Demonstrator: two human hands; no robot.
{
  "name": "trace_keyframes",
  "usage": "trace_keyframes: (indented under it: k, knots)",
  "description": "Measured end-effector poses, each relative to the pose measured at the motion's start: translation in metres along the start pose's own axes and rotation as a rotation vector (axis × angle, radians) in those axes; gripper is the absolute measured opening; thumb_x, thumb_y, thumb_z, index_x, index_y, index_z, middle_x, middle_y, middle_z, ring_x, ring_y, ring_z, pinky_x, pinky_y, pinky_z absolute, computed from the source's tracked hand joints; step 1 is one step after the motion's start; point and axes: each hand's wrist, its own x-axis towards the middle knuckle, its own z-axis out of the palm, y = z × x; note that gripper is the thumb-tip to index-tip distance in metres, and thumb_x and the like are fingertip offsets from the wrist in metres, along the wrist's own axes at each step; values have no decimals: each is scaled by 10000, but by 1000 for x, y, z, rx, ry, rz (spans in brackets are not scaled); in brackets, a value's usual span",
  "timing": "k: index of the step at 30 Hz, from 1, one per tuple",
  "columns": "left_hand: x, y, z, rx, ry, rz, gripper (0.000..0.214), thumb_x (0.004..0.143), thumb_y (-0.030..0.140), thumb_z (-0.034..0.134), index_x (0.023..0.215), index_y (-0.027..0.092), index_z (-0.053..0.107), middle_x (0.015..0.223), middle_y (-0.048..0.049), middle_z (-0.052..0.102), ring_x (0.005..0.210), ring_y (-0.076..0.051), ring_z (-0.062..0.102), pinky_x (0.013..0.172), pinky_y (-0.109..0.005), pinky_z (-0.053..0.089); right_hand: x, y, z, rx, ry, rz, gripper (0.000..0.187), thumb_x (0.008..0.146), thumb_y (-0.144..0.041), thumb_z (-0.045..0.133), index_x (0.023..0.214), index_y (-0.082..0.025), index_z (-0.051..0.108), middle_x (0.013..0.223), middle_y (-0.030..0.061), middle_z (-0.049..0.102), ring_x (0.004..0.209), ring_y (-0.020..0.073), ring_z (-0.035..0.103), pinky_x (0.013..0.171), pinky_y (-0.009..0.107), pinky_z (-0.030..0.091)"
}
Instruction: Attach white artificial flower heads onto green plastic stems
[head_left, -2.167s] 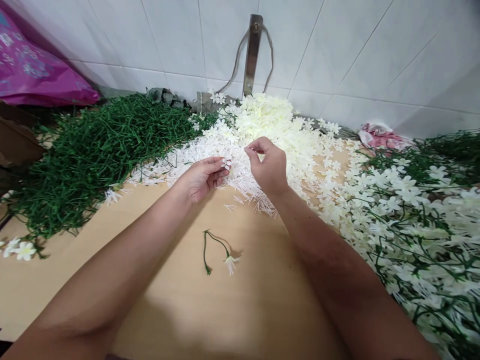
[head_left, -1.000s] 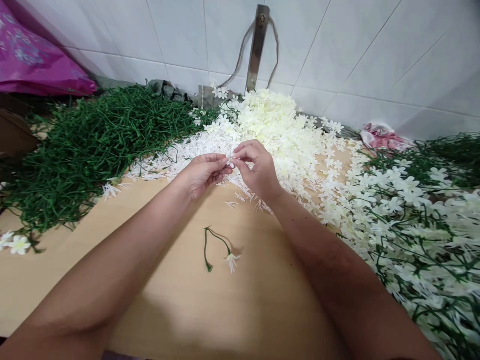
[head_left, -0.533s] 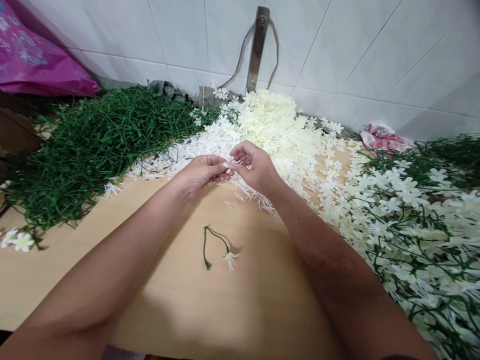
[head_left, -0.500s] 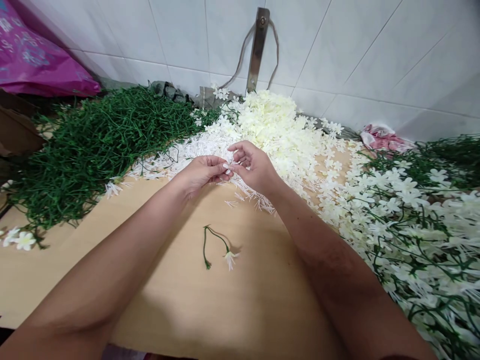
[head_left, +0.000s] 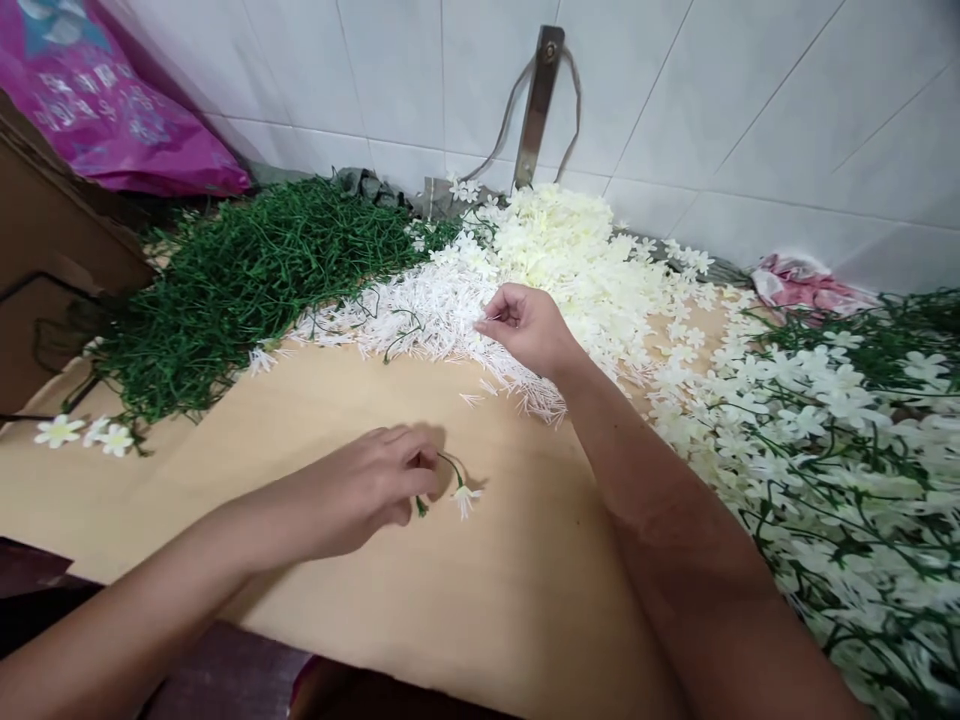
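My left hand reaches down over the bare board, its fingers curled round the bend of a green artificial flower stem. One end of the stem carries a white stamen tuft; the other green tip pokes out below my fingers. Farther up, my right hand pinches thumb to forefinger on something small and white, hard to tell from the pile behind it. That hand is over the edge of a heap of white stamens, beside a mound of cream petals.
Green stems lie heaped at the left, near a cardboard box and a pink bag. Assembled white flowers spread along the right. A tiled wall with a metal bracket closes the back.
My left hand has parted from my right and come down toward me onto the green stem. My right hand stays by the white heap, still pinching. The view has shifted a little.
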Motion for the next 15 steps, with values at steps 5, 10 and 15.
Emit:
trace_keyframes:
  k: [5,10,15]
  knots:
    - [10,-5,14,-28,-31,-10,157,808,84,494,739,183,596,881,-55,606,851,-178,533,768,-289,389,-3,0,1,30,-38,29,207,664,-156,692,639,-180,488,566,-48,474,540,80,419,525,258,332]
    - [36,-17,-5,-505,295,-297,66,790,168,587,732,175,617,704,-7,606,653,-123,520,626,-230,381,-5,-5,1,215,-59,1,283,605,-278,780,653,-177,519,599,-37,518,569,86,461,551,260,371]
    - [75,-39,-10,-1006,728,-489,112,664,97,703,600,143,623,569,15,580,549,-75,491,570,-183,375,-8,-2,14,458,-93,98,410,481,-396,848,636,-169,544,613,-40,567,565,71,507,592,247,437]
